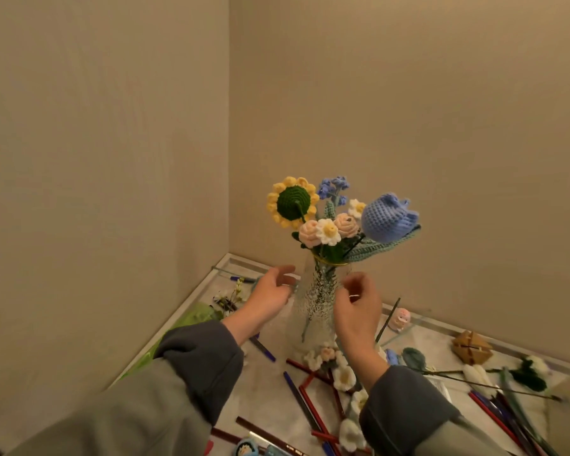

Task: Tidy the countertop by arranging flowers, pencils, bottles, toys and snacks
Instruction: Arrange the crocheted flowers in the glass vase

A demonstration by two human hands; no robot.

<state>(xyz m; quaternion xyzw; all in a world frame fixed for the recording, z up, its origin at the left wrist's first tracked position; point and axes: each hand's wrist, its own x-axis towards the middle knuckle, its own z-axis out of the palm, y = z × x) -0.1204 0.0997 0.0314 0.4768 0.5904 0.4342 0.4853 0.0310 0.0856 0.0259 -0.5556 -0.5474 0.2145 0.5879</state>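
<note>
A: Why do both grips sit at the tall clear textured-glass vase [316, 304]?

B: To steady it while the bunch settles, I'd judge. The left grip [272, 289] is released, its fingers spread and relaxed just beside the glass, and I can't tell whether it touches. The right grip [356, 307] has its fingers curled at the neck on the other side. Whether they pinch a stem or nothing, I cannot tell

A: And the flowers?

B: The yellow crochet sunflower [293, 202] and the blue crochet tulip [387, 218] stand in the vase with the rest, above and between the grips, splayed so each head shows

A: What's left?

B: Plenty, it seems. White crochet daisies [344, 378] and dark red pencils [301, 366] lie scattered on the pale marbled tabletop [264, 399] below the right grip, and a small pink toy figure [400, 319] stands just to its right
</note>
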